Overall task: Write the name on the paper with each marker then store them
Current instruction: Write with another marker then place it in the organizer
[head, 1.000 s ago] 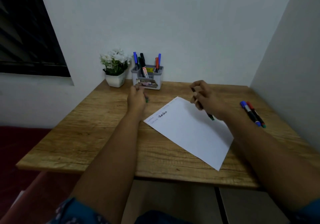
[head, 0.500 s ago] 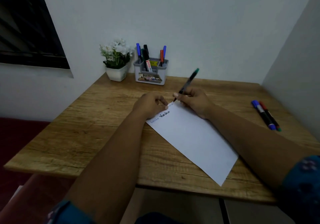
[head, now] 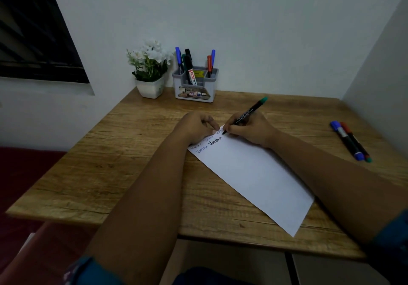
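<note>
A white paper (head: pixel 254 174) lies slanted on the wooden table (head: pixel 132 152), with the name written several times at its far corner. My right hand (head: pixel 251 130) grips a green-ended marker (head: pixel 249 112) with its tip on the paper next to the last written name. My left hand (head: pixel 194 128) rests on the paper's far left corner with its fingers curled; the marker's cap, seen at those fingers earlier, is now hidden. A grey holder (head: pixel 195 90) at the back of the table holds several markers.
Loose markers (head: pixel 348 141), one blue and one red, lie side by side at the table's right edge near the side wall. A white pot of flowers (head: pixel 150 70) stands left of the holder. A dark window is on the left.
My right hand turned the marker tip down and brought it onto the paper's far corner. My left hand came back from near the holder onto the paper. The view moved closer.
</note>
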Demonstrator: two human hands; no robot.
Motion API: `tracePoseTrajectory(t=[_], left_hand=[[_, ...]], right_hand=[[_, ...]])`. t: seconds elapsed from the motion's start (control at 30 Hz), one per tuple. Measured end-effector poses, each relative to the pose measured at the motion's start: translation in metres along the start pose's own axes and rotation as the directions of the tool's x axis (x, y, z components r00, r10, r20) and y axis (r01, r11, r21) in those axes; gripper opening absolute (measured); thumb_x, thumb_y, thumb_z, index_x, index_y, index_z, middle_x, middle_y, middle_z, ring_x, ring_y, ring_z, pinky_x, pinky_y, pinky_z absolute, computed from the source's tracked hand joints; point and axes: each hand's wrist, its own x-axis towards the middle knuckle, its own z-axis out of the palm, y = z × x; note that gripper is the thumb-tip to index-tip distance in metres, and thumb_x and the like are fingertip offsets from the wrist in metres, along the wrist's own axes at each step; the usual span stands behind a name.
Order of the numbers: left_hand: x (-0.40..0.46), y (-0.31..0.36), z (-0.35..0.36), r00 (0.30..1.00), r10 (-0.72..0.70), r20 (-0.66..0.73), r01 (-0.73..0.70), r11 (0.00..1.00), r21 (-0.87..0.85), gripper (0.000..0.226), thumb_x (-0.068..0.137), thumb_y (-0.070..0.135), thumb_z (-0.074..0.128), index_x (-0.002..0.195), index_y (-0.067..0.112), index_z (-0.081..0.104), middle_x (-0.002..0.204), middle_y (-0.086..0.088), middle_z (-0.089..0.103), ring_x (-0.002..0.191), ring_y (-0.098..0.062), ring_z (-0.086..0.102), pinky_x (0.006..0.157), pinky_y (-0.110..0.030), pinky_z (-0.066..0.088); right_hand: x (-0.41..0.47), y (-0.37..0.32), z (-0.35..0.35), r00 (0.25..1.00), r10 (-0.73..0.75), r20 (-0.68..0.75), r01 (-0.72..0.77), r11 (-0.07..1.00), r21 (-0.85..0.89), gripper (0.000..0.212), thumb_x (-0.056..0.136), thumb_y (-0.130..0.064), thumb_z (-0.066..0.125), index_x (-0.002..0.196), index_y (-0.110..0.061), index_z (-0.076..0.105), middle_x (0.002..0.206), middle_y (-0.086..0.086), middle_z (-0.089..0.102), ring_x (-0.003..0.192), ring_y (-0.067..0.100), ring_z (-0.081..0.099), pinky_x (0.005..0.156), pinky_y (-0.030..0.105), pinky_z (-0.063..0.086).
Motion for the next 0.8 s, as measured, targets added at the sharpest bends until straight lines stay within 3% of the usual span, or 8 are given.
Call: tracePoseTrajectory(t=[0.17,0.33,0.5,0.67,0.8], left_hand=[[-0.0005,-0.0007,0.0002,1.000,-0.001,-0.010,0.001,1.000,-0.001,0.014,0.085,0.011,0.069,0.090,0.022,0.076,0.073,0.003,0.065,0.058,-0.010,0.050,0.070,-0.028,0.047],[-0.0019,0.0012,0.0002,1.000,-0.004,-0.011,0.004,1.000,-0.009,0.016,0.084,0.012,0.070,0.087,0.027,0.075,0.110,-0.007,0.070,0.096,-0.023,0.064,0.089,-0.037,0.051],[-0.0029,0.0019,0.0000,1.000,-0.010,-0.011,0.010,1.000,-0.013,0.017,0.084,0.012,0.069,0.087,0.027,0.075,0.112,-0.009,0.069,0.096,-0.026,0.064,0.090,-0.040,0.052],[-0.0025,0.0021,-0.0002,1.000,-0.010,-0.001,0.010,1.000,-0.010,0.015,0.084,0.013,0.071,0.091,0.025,0.076,0.114,-0.003,0.068,0.098,-0.019,0.062,0.086,-0.030,0.049],[-0.0022,0.0028,-0.0004,1.000,-0.027,-0.004,0.026,0.999,-0.019,0.016,0.084,0.013,0.070,0.088,0.027,0.075,0.112,-0.007,0.069,0.103,-0.024,0.063,0.089,-0.035,0.049]], right_hand=[[-0.0001,0.0012,-0.0008,0.999,-0.002,-0.040,0.002,1.000,0.009,0.009,0.083,-0.005,0.070,0.077,-0.011,0.074,0.082,0.009,0.074,0.074,0.010,0.066,0.074,0.023,0.054],[0.0019,0.0026,0.0012,0.999,0.009,-0.040,-0.009,1.000,-0.013,0.003,0.081,-0.006,0.072,0.079,-0.006,0.074,0.080,0.008,0.074,0.070,0.004,0.063,0.070,0.016,0.051],[0.0016,0.0040,-0.0015,0.995,0.044,-0.090,-0.041,0.999,0.036,0.009,0.081,-0.006,0.071,0.075,-0.012,0.074,0.077,0.007,0.073,0.070,0.007,0.064,0.071,0.020,0.051],[0.0006,0.0021,-0.0010,0.998,0.013,-0.065,-0.015,0.999,-0.032,0.005,0.080,-0.006,0.072,0.078,-0.010,0.075,0.079,0.000,0.074,0.074,0.003,0.064,0.073,0.014,0.050],[0.0011,0.0014,-0.0024,0.998,0.006,-0.065,-0.011,0.998,-0.068,0.006,0.080,-0.009,0.073,0.077,-0.013,0.075,0.079,-0.002,0.074,0.076,0.003,0.064,0.075,0.017,0.050]])
